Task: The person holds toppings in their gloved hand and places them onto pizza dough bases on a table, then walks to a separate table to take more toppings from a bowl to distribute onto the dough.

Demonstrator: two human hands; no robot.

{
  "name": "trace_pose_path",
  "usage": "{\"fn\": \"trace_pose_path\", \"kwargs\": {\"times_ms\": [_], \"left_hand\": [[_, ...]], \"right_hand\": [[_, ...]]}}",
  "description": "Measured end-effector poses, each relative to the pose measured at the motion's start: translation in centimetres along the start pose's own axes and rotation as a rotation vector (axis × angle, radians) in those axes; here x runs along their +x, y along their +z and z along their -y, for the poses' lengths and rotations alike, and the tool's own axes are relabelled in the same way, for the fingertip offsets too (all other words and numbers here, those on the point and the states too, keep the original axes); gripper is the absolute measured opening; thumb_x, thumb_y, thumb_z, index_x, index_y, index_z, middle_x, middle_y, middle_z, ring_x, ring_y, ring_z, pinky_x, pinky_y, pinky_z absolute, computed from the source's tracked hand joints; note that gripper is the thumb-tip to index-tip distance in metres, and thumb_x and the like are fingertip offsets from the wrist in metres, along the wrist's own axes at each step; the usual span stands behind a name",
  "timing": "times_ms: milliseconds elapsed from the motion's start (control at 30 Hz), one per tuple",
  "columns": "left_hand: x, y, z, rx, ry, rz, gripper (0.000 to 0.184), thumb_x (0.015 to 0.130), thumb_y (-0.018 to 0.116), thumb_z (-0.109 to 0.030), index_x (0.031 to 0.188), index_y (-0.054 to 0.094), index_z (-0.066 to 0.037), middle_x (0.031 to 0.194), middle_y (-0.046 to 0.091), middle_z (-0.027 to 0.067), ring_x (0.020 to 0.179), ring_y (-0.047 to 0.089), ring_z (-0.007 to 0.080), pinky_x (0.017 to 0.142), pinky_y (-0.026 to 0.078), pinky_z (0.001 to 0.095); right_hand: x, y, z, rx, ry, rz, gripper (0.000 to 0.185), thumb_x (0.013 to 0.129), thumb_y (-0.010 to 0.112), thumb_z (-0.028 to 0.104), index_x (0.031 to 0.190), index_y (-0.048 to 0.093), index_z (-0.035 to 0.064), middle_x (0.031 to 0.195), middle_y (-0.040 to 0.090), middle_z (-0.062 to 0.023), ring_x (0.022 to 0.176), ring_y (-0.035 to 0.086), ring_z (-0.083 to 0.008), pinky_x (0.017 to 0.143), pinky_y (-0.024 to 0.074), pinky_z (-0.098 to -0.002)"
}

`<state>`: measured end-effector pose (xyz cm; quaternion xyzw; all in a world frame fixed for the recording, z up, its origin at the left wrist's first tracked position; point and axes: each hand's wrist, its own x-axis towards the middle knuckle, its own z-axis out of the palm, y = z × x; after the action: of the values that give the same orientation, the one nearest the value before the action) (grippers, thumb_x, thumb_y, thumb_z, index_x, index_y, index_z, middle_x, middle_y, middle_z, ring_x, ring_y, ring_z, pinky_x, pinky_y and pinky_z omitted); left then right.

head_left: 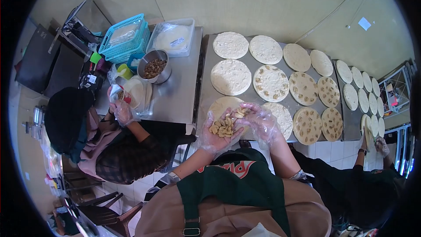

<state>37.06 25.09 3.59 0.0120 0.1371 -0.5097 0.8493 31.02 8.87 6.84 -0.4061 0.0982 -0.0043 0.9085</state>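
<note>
My left hand (210,132), in a clear plastic glove, is cupped palm up around a heap of pale sliced mushrooms (222,127). Just to its right, my gloved right hand (262,124) pinches a few more mushroom slices (240,113) between its fingertips. Both hands hover over the near edge of the steel table, partly covering a round pizza base (224,104). Beyond them lies a base partly dotted with slices (270,83). Further right, several bases, such as this dotted one (306,125), carry slices all over.
Plain white-topped bases (230,77) fill the far left of the steel table (204,68). On the left table stand a metal bowl of brown chunks (154,66), a plastic tub (172,37) and blue baskets (125,39). Co-workers stand at left (127,153) and right (351,188).
</note>
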Motion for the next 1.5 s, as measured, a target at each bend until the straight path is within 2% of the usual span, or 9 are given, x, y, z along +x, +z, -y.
{"fn": "trace_pose_path", "kwargs": {"times_ms": [367, 467, 567, 733, 800, 967, 1200, 1300, 1500], "left_hand": [[0.8, -0.2, 0.9, 0.035, -0.035, 0.001, 0.056, 0.081, 0.039, -0.048, 0.125, 0.033, -0.013, 0.129, 0.033, 0.0066, 0.119, 0.031, 0.0267, 0.099, 0.018, 0.0502], [1.0, -0.2, 1.1, 0.021, -0.035, -0.011, 0.057, 0.081, 0.039, -0.048, 0.126, 0.032, -0.013, 0.131, 0.030, 0.0063, 0.122, 0.027, 0.0267, 0.099, 0.017, 0.0498], [0.7, -0.4, 1.0, 0.060, -0.010, -0.013, 0.058, 0.080, 0.039, -0.049, 0.125, 0.032, -0.013, 0.130, 0.032, 0.0052, 0.122, 0.027, 0.0260, 0.099, 0.018, 0.0492], [-0.4, -0.9, 0.4, 0.038, 0.034, -0.070, 0.059, 0.079, 0.041, -0.049, 0.124, 0.035, -0.012, 0.128, 0.036, 0.0052, 0.122, 0.028, 0.0252, 0.099, 0.018, 0.0479], [-0.9, -1.1, 0.3, 0.025, 0.091, -0.094, 0.058, 0.079, 0.043, -0.047, 0.124, 0.036, -0.012, 0.127, 0.037, 0.0055, 0.122, 0.028, 0.0249, 0.100, 0.018, 0.0475], [-1.4, -1.4, 0.6, -0.002, 0.136, -0.120, 0.056, 0.078, 0.045, -0.046, 0.122, 0.037, -0.012, 0.126, 0.039, 0.0056, 0.122, 0.028, 0.0248, 0.100, 0.018, 0.0475], [-1.1, -1.2, 1.7, -0.018, 0.161, -0.148, 0.056, 0.077, 0.047, -0.046, 0.122, 0.038, -0.013, 0.125, 0.040, 0.0051, 0.121, 0.029, 0.0238, 0.099, 0.019, 0.0478], [-1.0, -1.0, 1.9, -0.023, 0.183, -0.143, 0.055, 0.078, 0.045, -0.047, 0.122, 0.037, -0.014, 0.124, 0.041, 0.0044, 0.121, 0.030, 0.0231, 0.099, 0.020, 0.0476], [-0.9, -1.0, 2.3, -0.017, 0.261, -0.122, 0.057, 0.078, 0.044, -0.050, 0.123, 0.037, -0.015, 0.124, 0.042, 0.0043, 0.120, 0.031, 0.0231, 0.099, 0.021, 0.0475]], "right_hand": [[-0.5, -1.8, 0.0, -0.164, -0.007, -0.140, 0.032, 0.077, 0.056, 0.002, 0.107, 0.047, -0.0010, 0.101, 0.051, -0.0077, 0.091, 0.052, -0.0176, 0.078, 0.0453, -0.0291], [-0.9, -2.8, 0.4, 0.075, -0.012, -0.130, 0.030, 0.079, 0.053, 0.006, 0.108, 0.048, 0.0000, 0.102, 0.050, -0.0077, 0.090, 0.051, -0.0173, 0.076, 0.0450, -0.0288], [-1.5, -4.4, 1.7, 0.148, -0.015, -0.192, 0.032, 0.081, 0.052, 0.010, 0.112, 0.045, 0.0013, 0.096, 0.052, -0.0087, 0.082, 0.053, -0.0169, 0.070, 0.0447, -0.0283], [-3.4, -11.7, 2.7, 0.023, -0.004, -0.229, 0.030, 0.079, 0.057, 0.016, 0.104, 0.047, 0.0023, 0.081, 0.054, -0.0074, 0.068, 0.052, -0.0139, 0.060, 0.0412, -0.0238], [-4.6, -13.7, 2.8, 0.081, 0.018, -0.215, 0.026, 0.078, 0.059, 0.016, 0.097, 0.048, 0.0025, 0.082, 0.054, -0.0073, 0.070, 0.053, -0.0133, 0.059, 0.0420, -0.0222], [-5.8, -18.9, 0.9, 0.162, 0.019, -0.260, 0.034, 0.077, 0.060, 0.014, 0.105, 0.047, 0.0007, 0.082, 0.054, -0.0063, 0.072, 0.054, -0.0157, 0.063, 0.0456, -0.0226], [-5.7, -18.6, 1.0, 0.230, 0.123, -0.352, 0.033, 0.080, 0.055, 0.017, 0.107, 0.049, -0.0012, 0.083, 0.055, -0.0068, 0.079, 0.056, -0.0211, 0.069, 0.0481, -0.0294], [-4.8, -19.4, 0.6, 0.212, 0.039, -0.369, 0.032, 0.080, 0.056, 0.017, 0.106, 0.050, -0.0015, 0.086, 0.054, -0.0067, 0.081, 0.055, -0.0194, 0.070, 0.0473, -0.0279], [-0.4, -21.3, 2.0, 0.233, 0.041, -0.144, 0.029, 0.079, 0.057, 0.016, 0.102, 0.051, -0.0007, 0.087, 0.052, -0.0059, 0.072, 0.052, -0.0140, 0.063, 0.0444, -0.0229]]}}
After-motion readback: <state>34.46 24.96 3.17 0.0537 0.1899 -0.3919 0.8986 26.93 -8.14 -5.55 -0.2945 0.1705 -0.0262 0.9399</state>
